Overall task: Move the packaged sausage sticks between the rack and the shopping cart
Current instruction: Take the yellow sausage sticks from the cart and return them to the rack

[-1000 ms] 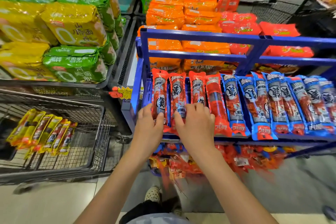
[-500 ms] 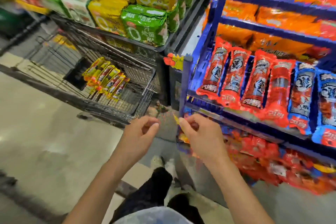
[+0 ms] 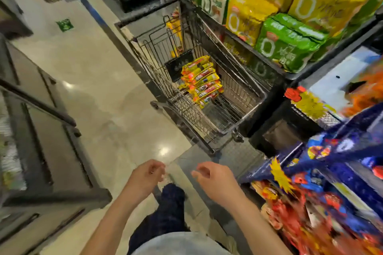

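Though lately on the rack [image 3: 357, 123], hands [image 3: 146, 176] [image 3: 217, 180] now empty.

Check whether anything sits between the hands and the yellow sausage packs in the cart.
Only the shopping cart's near wire wall stands between the left hand, the right hand and the yellow sausage packs on its floor. Its top is open; nothing visible blocks a reach over the rim.

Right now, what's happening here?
A person stands in a store aisle facing the shopping cart. Both the left hand and right hand hang in front, loosely curled, holding nothing. A pile of yellow sausage packs lies in the cart's basket. The blue rack is at the right, blurred.
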A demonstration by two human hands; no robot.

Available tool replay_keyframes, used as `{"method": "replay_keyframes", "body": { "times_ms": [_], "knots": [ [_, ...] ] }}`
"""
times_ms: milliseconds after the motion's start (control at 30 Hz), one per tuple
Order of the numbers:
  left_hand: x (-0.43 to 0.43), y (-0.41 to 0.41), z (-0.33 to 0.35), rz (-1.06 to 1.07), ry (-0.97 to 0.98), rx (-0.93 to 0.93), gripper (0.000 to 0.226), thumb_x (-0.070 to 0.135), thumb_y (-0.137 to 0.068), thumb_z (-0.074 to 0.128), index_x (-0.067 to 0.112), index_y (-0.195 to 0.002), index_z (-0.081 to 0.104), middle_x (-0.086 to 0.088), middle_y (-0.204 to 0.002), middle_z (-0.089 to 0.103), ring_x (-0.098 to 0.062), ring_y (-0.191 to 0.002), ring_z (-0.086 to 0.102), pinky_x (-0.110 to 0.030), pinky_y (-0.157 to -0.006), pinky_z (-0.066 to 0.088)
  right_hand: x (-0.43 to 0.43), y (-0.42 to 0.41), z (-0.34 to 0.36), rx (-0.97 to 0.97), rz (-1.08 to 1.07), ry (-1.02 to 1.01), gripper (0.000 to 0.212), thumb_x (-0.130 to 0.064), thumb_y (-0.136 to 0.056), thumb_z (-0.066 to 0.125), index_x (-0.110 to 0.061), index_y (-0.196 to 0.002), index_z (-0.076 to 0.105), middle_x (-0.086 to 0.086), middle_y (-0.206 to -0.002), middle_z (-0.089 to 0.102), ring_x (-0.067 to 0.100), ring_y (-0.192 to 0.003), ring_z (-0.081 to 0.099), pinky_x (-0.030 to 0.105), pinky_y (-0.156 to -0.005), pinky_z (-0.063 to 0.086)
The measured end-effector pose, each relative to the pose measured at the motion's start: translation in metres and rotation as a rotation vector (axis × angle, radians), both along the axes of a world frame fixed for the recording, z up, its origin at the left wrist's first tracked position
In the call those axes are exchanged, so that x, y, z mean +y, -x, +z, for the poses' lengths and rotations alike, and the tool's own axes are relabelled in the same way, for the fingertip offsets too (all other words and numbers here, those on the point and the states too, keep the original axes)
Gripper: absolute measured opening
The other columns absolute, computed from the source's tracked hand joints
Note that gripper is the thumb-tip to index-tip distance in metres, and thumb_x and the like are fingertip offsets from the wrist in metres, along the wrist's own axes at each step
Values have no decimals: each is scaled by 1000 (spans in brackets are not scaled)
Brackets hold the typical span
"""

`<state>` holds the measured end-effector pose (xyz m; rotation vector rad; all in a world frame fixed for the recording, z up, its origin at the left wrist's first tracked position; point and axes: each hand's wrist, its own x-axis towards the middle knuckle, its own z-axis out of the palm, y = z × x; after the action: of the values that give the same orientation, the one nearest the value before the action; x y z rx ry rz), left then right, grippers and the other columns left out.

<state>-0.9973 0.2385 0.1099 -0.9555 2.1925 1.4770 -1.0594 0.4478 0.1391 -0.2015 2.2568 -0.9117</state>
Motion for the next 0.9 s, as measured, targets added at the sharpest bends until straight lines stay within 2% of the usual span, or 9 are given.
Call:
{"method": "replay_keyframes", "body": {
  "times_ms": [67,167,267,400,467,567,733,800,900],
  "knots": [
    [-43,0,-22,42,20,-54,14,15,-94,57,22,-85,64,-5,-89,70,-21,-77,67,-27,-64,47,-36,12,-12,-36,50,-40,39,-45,-94,55,-9,-105,67,7,-100,68,24,-97,62,40,-86,48],
    [-102,3,-49,104,18,-133,14,16,-93,58,20,-81,63,-6,-83,69,-24,-75,63,-33,-68,46,-84,33,-32,-82,128,-99,41,-52,-94,52,-16,-108,67,2,-101,67,17,-92,59,30,-78,45],
    [-161,8,-67,155,3,-207,13,17,-94,55,16,-84,64,-5,-85,69,-20,-71,64,-27,-62,47,-131,56,-51,-137,167,-163,44,-53,-94,51,-12,-101,66,5,-95,67,15,-83,56,28,-70,40],
    [-223,18,-88,204,-20,-285,13,19,-97,53,11,-92,63,-13,-95,69,-21,-72,65,-25,-57,46,-173,86,-79,-123,138,-311,43,-52,-95,48,-15,-102,68,6,-100,69,23,-96,64,33,-79,48],
    [-241,27,-94,201,-35,-325,14,18,-97,53,9,-94,63,-16,-97,69,-24,-73,64,-27,-60,46,-179,98,-87,-119,100,-341,44,-50,-96,47,-12,-94,68,7,-93,69,25,-93,64,35,-78,49],
    [-254,63,-99,132,-48,-369,16,17,-97,51,9,-91,63,-15,-97,69,-24,-74,64,-27,-62,47,-175,115,-97,-137,-2,-377,48,-51,-96,47,-14,-66,53,4,-67,59,27,-78,60,35,-67,41],
    [-244,162,-94,-71,-65,-306,17,25,-96,51,16,-91,64,-6,-95,70,-18,-78,67,-26,-67,50,-151,154,-111,-219,-260,-394,43,-46,-97,45,-12,-94,70,14,-102,69,32,-94,60,34,-76,40],
    [-234,205,-88,-174,-77,-279,18,29,-95,50,20,-91,64,-1,-93,70,-15,-77,67,-26,-66,50,-140,170,-127,-292,-424,-360,48,-50,-92,51,-8,-85,71,15,-91,71,31,-87,64,36,-74,44],
    [-227,268,-83,-334,-75,-228,16,27,-94,50,22,-90,64,6,-90,69,-11,-76,67,-21,-61,47,-119,193,-188,-361,-662,-298,55,-66,-70,55,-12,-63,61,7,-64,64,29,-67,62,44,-70,52]
  ]
}}
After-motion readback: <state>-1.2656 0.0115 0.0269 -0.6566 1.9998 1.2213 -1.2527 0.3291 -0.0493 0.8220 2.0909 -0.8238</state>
